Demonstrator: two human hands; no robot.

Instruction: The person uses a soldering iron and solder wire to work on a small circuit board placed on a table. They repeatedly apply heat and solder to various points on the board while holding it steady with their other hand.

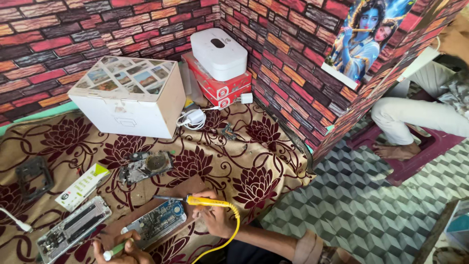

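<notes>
Gripping a yellow soldering iron (202, 200), the right hand (215, 217) points its tip left above the blue circuit board (156, 222) on the floral-clothed surface (254, 161); the left hand (128, 252) pinches a green-and-white tool (113, 251) beside the board.
</notes>
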